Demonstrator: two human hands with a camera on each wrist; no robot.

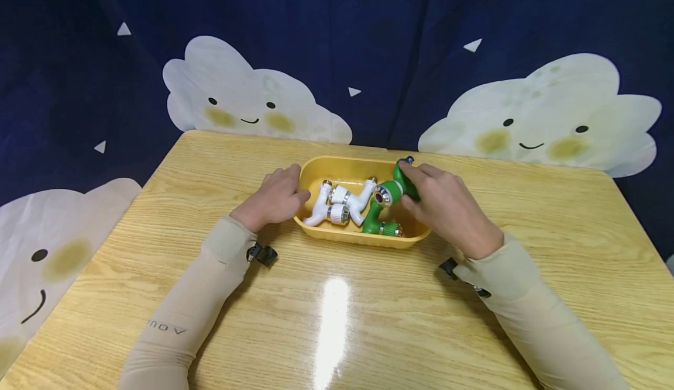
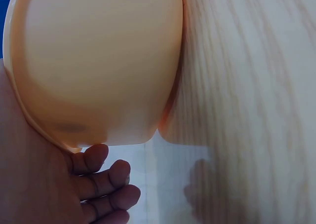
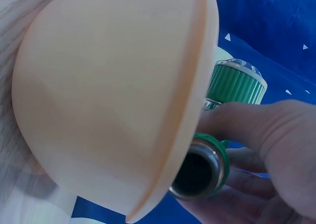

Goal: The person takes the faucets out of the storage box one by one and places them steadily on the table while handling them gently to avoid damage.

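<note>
A yellow plastic basin (image 1: 358, 241) sits on the table with faucets inside. My left hand (image 1: 276, 197) holds its left end, thumb over the rim and fingers along the outside, bent near the wall in the left wrist view. At the right end, my right hand (image 1: 447, 203) grips a green faucet (image 1: 392, 191) by its body, tilted over the rim. Its ribbed green knob (image 3: 237, 83) and round open end show in the right wrist view. Below it in the basin lies another green faucet (image 1: 372, 220). Two white faucets (image 1: 318, 206) lie together in the left half.
The wooden table (image 1: 237, 314) extends around the basin on all sides. Behind it hangs a dark blue curtain (image 1: 384, 39) with smiling white clouds. Both wrists carry small black camera mounts (image 1: 262, 254) near the tabletop.
</note>
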